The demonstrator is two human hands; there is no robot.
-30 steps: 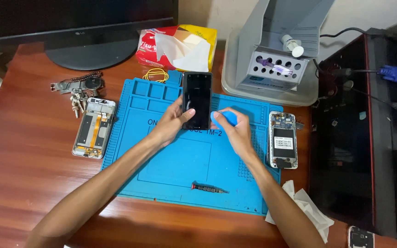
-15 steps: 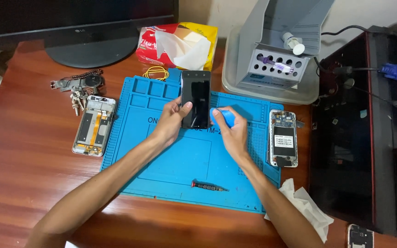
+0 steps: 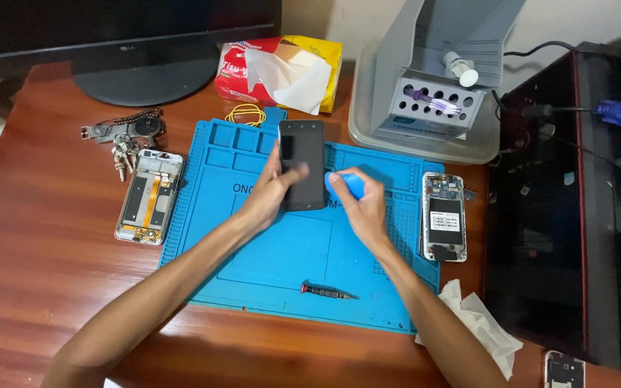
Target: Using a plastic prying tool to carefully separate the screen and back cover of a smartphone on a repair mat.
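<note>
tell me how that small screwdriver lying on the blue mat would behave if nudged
The small screwdriver looks slim and round, so it would probably roll. The blue mat seems rubbery, which may slow it. It looks stiff and likely light, easy to pinch.

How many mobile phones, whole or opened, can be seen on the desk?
4: a black phone in the left hand, an opened one left of the blue mat, another at its right edge, one partly cut off bottom right.

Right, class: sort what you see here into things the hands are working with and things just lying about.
In hand:
- black phone, held by the left hand
- blue tool, in the right hand
- blue mat beneath

Lying about:
- screwdriver
- two opened phones
- keys
- tissue pack
- rubber band
</note>
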